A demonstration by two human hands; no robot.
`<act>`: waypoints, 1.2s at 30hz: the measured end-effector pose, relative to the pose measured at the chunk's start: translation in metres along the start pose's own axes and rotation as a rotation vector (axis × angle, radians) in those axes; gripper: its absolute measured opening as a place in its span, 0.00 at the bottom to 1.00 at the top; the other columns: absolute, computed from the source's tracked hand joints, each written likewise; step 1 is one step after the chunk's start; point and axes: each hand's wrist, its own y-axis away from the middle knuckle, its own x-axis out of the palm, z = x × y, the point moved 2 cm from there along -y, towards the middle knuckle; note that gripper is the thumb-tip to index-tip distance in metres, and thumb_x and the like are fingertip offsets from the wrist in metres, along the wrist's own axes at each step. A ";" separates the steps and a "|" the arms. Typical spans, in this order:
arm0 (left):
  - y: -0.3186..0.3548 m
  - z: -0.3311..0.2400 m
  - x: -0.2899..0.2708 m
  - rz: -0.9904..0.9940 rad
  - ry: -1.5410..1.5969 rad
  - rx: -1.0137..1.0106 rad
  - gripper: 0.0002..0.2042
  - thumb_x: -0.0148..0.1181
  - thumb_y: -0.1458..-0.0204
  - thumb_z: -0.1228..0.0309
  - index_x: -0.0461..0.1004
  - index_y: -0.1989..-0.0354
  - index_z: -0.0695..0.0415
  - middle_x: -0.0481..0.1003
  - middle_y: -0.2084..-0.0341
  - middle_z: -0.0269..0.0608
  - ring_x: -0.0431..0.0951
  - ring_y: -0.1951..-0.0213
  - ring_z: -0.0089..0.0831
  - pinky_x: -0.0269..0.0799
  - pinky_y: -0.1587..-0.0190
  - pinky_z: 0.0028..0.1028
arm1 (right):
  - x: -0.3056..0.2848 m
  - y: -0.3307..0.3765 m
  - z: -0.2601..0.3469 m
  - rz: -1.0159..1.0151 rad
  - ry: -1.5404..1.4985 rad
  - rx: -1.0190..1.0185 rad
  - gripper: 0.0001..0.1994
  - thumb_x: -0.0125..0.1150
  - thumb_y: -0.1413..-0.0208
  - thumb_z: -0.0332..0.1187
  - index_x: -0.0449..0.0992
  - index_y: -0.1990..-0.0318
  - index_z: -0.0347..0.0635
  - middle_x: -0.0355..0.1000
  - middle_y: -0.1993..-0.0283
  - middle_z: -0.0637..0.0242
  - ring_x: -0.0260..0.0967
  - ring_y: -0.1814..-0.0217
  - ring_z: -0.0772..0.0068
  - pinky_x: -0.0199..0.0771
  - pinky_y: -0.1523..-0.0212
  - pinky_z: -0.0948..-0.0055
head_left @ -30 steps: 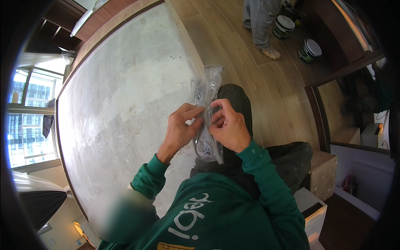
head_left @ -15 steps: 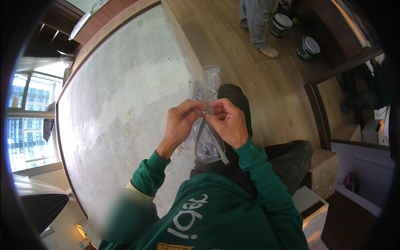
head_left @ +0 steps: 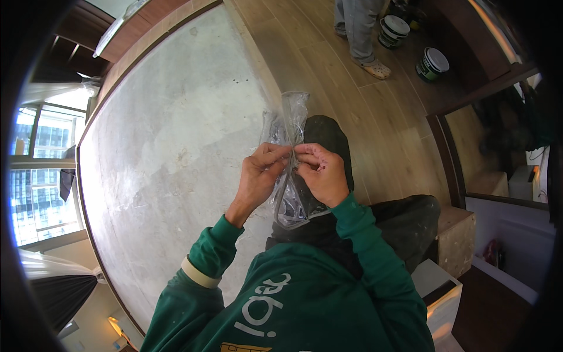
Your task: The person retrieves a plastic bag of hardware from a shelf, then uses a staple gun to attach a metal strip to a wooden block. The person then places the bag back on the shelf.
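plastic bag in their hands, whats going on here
A person in a green sweatshirt holds a clear plastic bag up in front of a grey plastered wall. The left hand and right hand pinch it together at its middle, fingertips meeting. Another person's legs and two paint buckets are on the wooden floor beyond.

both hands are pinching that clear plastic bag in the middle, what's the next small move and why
Probably pull the pinched film apart. The left hand and right hand meet fingertip to fingertip on the clear, crumpled plastic bag, gripping it at one spot, with small, indistinct contents hanging below.
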 end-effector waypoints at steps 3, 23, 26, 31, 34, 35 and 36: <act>0.002 -0.004 0.004 -0.023 -0.197 0.058 0.16 0.63 0.46 0.80 0.83 0.48 0.60 0.77 0.60 0.38 0.77 0.58 0.26 0.74 0.54 0.26 | -0.004 0.000 -0.008 0.020 -0.061 0.035 0.17 0.56 0.46 0.18 0.77 0.48 0.32 0.83 0.55 0.55 0.81 0.54 0.72 0.79 0.57 0.74; 0.010 -0.027 0.004 0.056 -0.817 0.533 0.17 0.67 0.52 0.77 0.81 0.51 0.55 0.75 0.66 0.42 0.77 0.65 0.43 0.71 0.63 0.39 | -0.001 0.009 0.021 -0.023 0.180 -0.022 0.28 0.53 0.47 0.15 0.72 0.38 0.47 0.79 0.69 0.58 0.72 0.76 0.74 0.73 0.69 0.73; 0.007 -0.025 0.003 0.042 -0.727 0.484 0.16 0.68 0.51 0.77 0.82 0.52 0.57 0.76 0.68 0.43 0.78 0.66 0.44 0.71 0.63 0.39 | 0.001 0.010 0.018 -0.038 0.169 -0.038 0.27 0.53 0.46 0.15 0.72 0.38 0.47 0.80 0.69 0.57 0.72 0.75 0.77 0.72 0.69 0.73; 0.010 -0.023 0.002 0.065 -0.767 0.426 0.09 0.68 0.51 0.79 0.78 0.61 0.58 0.76 0.71 0.42 0.77 0.68 0.45 0.69 0.64 0.40 | 0.002 0.009 0.016 -0.038 0.116 -0.016 0.22 0.57 0.47 0.18 0.75 0.43 0.43 0.81 0.67 0.55 0.76 0.72 0.77 0.75 0.68 0.74; 0.019 -0.027 0.001 0.050 -0.943 0.552 0.08 0.66 0.52 0.79 0.75 0.64 0.58 0.74 0.73 0.41 0.76 0.70 0.43 0.67 0.66 0.40 | 0.007 0.005 0.019 -0.090 0.079 0.009 0.17 0.64 0.49 0.23 0.77 0.50 0.38 0.81 0.68 0.55 0.78 0.71 0.74 0.77 0.67 0.72; 0.023 -0.029 0.000 0.034 -0.997 0.586 0.08 0.65 0.52 0.80 0.75 0.64 0.58 0.73 0.73 0.41 0.75 0.70 0.42 0.66 0.66 0.40 | 0.007 0.004 0.019 -0.114 0.133 0.053 0.15 0.66 0.51 0.25 0.78 0.53 0.37 0.81 0.69 0.55 0.79 0.71 0.73 0.78 0.66 0.71; 0.028 -0.032 -0.002 0.021 -1.048 0.613 0.09 0.64 0.53 0.80 0.74 0.64 0.58 0.72 0.74 0.41 0.74 0.71 0.42 0.66 0.67 0.40 | 0.012 0.002 0.020 -0.112 0.166 0.082 0.14 0.68 0.52 0.27 0.78 0.56 0.37 0.81 0.71 0.56 0.80 0.71 0.71 0.78 0.66 0.70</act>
